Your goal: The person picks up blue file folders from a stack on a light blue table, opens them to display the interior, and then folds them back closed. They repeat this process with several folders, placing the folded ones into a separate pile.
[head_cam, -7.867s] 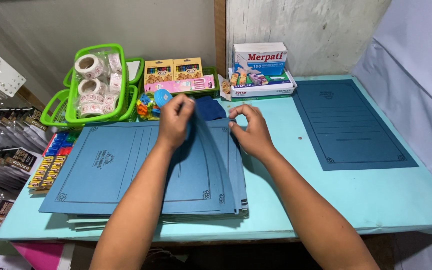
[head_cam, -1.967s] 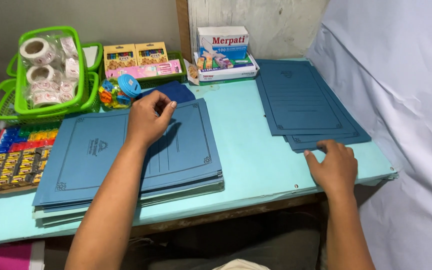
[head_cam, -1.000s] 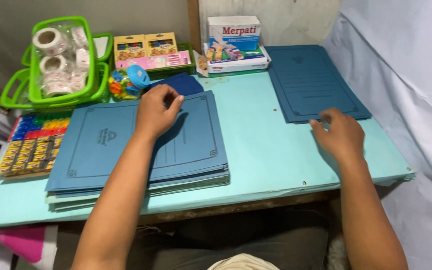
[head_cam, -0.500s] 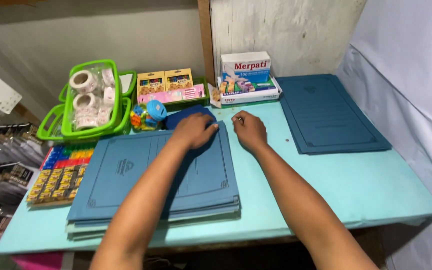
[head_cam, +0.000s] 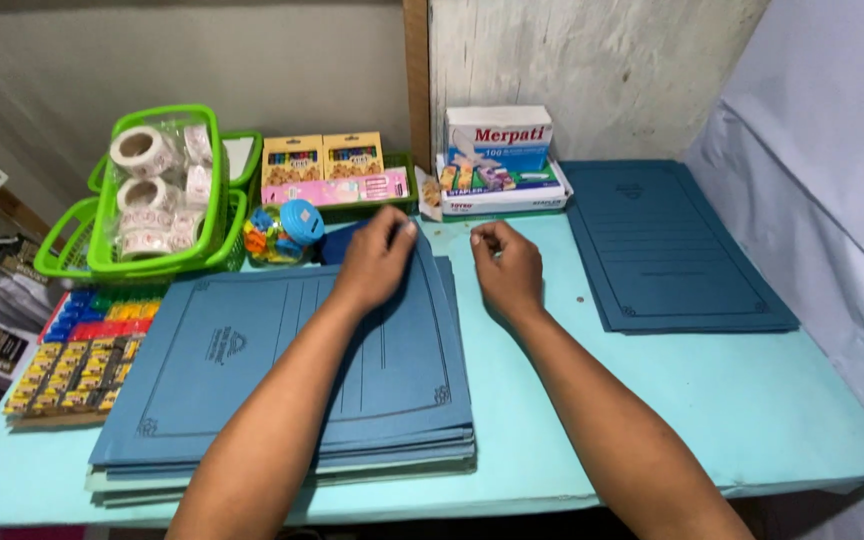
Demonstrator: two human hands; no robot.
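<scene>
Blue folder stack (head_cam: 282, 380), both hands now at its corner

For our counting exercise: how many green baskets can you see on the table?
3. One tall basket holding tape rolls, one low basket at its left, one behind; others may be hidden.

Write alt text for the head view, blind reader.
Two bare hands reach the far corner of a stack of blue folders on a light blue table: the left hand rests on the top folder, the right hand beside its edge. A smaller folder pile lies to the right; green baskets with tape rolls stand behind.
</scene>
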